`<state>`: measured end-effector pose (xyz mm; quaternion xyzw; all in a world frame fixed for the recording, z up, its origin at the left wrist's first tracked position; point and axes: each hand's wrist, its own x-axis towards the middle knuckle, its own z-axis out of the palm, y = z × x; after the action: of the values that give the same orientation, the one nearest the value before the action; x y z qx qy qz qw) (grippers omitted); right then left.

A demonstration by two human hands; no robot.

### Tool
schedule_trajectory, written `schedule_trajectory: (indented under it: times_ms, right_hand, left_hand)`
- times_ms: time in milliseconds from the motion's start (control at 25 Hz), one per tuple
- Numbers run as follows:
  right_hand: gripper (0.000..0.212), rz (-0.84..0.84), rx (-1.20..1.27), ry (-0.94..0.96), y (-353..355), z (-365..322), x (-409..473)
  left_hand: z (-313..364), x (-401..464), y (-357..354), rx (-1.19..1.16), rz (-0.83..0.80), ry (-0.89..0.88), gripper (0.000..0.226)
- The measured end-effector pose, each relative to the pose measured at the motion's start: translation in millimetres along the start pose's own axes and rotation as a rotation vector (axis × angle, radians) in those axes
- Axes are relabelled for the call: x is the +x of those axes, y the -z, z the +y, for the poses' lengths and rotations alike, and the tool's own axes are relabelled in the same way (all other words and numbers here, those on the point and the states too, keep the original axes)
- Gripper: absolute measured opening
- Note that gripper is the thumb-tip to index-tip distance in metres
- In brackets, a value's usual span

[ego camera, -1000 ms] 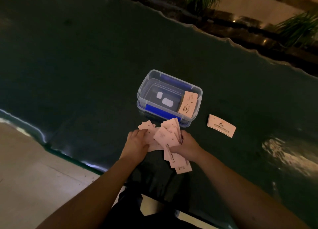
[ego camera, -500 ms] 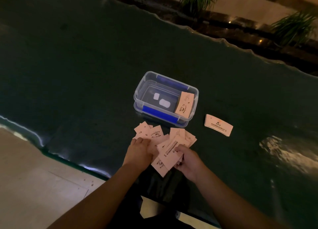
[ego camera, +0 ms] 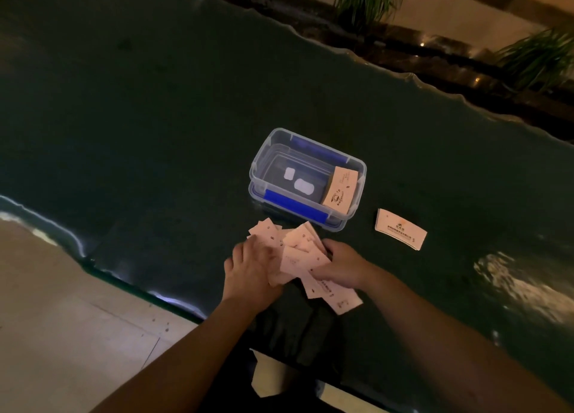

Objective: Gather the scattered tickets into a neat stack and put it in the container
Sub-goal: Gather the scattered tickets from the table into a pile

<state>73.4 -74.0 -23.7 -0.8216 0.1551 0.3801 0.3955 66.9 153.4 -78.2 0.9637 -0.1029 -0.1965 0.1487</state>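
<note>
The loose tickets (ego camera: 299, 254) lie in a ragged, overlapping fan on the dark table (ego camera: 139, 127), just in front of the clear container (ego camera: 306, 179) and close to the near edge, some corners poking out toward the box and a few trailing back toward the person; they look bunched this way because the two hands are crowding them together from either side, so the job reads as mid-gathering, with nothing yet squared into a stack. The left hand (ego camera: 253, 268) lies palm-down with fingers spread flat over the left part of the pile, pressing or sweeping it inward and not closed round any ticket. The right hand (ego camera: 344, 265) comes in from the other side, wrist turned inward, fingers curled and pinching the edge of several tickets, a partial hold and not a tight one; how many it has cannot be told in this dim light. Both forearms reach in from the bottom of the view and converge on the pile. Inside the container, one bundle of tickets (ego camera: 338, 190) leans against the right-hand wall, and a second neat bundle (ego camera: 400, 229) rests on the table to the right of the box, well clear of both hands
</note>
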Motion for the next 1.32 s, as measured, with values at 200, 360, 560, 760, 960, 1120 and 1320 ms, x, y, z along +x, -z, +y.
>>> schedule_trajectory:
  times_ms: [200,360,560,760,960,1120,1320]
  right_hand:
    - [0.055,-0.083,-0.414,0.148,7.3,-30.8,18.8]
    - [0.082,-0.035,-0.637,0.236,-2.5,-47.2,31.4]
    - [0.108,-0.088,-0.772,0.221,-10.3,-51.8,37.9]
    - [0.105,-0.029,-0.736,0.239,-14.7,-42.5,40.4]
    - [0.09,0.054,-0.59,0.182,-21.4,-22.7,34.8]
    - [0.046,0.05,-0.037,-0.036,-9.9,5.8,23.9]
    - [0.035,0.079,0.214,-0.14,-8.0,11.1,18.4]
  left_hand:
    - [-21.7,14.3,8.9,-0.055,0.011,-0.011,0.089]
    - [-26.8,26.4,15.3,-0.086,-0.007,-0.063,0.083]
    - [-34.1,21.3,11.5,-0.3,0.007,-0.046,0.076]
    - [-35.9,19.7,9.4,-0.421,0.06,0.029,0.072]
    - [-34.7,25.8,12.0,-0.507,0.036,0.147,0.063]
    - [-35.6,28.8,14.7,-0.5,-0.025,0.212,0.086]
    - [-28.4,31.9,16.1,-0.523,-0.006,0.249,0.073]
